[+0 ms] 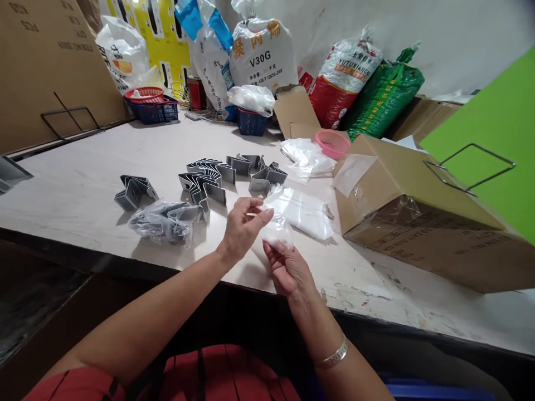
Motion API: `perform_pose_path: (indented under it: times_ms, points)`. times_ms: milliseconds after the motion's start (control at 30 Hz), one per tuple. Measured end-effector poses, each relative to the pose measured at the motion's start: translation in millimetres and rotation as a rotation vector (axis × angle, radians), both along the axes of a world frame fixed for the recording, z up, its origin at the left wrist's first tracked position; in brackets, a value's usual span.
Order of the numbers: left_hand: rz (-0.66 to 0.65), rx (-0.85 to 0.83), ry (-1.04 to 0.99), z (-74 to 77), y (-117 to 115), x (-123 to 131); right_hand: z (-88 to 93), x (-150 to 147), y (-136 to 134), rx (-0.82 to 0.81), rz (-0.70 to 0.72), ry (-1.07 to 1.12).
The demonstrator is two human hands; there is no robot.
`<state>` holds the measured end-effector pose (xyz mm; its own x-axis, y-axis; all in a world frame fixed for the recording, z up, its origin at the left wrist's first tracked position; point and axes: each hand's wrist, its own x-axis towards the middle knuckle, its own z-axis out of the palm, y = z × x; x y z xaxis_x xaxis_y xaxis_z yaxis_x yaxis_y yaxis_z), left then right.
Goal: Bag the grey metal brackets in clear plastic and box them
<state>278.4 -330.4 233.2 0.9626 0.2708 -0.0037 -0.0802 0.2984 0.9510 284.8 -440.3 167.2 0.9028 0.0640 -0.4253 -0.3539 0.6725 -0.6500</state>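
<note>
Between my hands is a clear plastic bag (279, 233), crumpled and held just above the near part of the table. My left hand (242, 225) has thumb and fingers closed at its upper left edge. My right hand (288, 268) grips its lower end from below. Behind it lies a stack of flat clear bags (307, 214). Left of my hands, a filled plastic bag (163, 224) holds grey bent pieces. Beyond it stand grey bent metal-looking brackets (204, 177), nested in a row, with smaller groups on either side.
A cardboard box (376, 189) stands on the right, another large carton (54, 72) at the left. More plastic bags (307, 156) and a pink basin (333, 143) lie behind. Blue baskets (252, 122) and several full sacks (346, 72) line the back wall.
</note>
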Motion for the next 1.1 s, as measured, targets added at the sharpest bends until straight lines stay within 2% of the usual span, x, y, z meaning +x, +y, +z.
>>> perform_pose_path:
  times_ms: [67, 167, 233, 300, 367, 467, 567, 633, 733, 800, 867, 1000, 1100]
  points:
    - [0.004, 0.063, 0.123, -5.0, 0, -15, -2.8, 2, 3, 0.031, -0.056, -0.006]
    - [-0.204, -0.032, 0.507, -12.9, 4, -26, -4.9, -1, 9, 0.058, -0.090, -0.009]
    - [-0.308, -0.102, 0.656, -17.2, 7, -24, -4.2, -5, 14, 0.053, -0.062, -0.048]
    - [-0.336, -0.129, 0.717, -20.2, 9, -16, -2.8, -8, 18, 0.021, -0.003, -0.105]
    - [-0.322, -0.125, 0.738, -22.1, 10, -8, -1.8, -11, 21, -0.034, 0.041, -0.158]
    - [-0.292, -0.132, 0.747, -23.6, 13, -2, -0.7, -11, 18, -0.106, 0.022, -0.191]
    - [-0.343, -0.179, 0.691, -26.2, 17, -5, 3.4, -11, 8, -0.132, 0.029, -0.148]
    - [-0.388, -0.200, 0.637, -29.1, 20, -9, 8.8, -12, -1, -0.157, 0.072, -0.140]
    - [-0.324, -0.187, 0.556, -32.7, 26, -11, 18.2, -15, -15, -0.204, 0.152, -0.180]
    - [-0.280, -0.127, 0.499, -32.4, 29, -11, 22.3, -16, -22, -0.222, 0.244, -0.175]
    - [-0.315, -0.054, 0.468, -29.7, 32, -10, 22.8, -13, -24, -0.256, 0.314, -0.143]
    - [-0.404, -0.038, 0.484, -23.5, 32, -11, 13.6, -5, -20, -0.382, 0.249, -0.159]
    - [-0.343, -0.104, 0.533, -24.2, 32, -12, 5.4, -2, -15, -0.395, 0.178, -0.185]
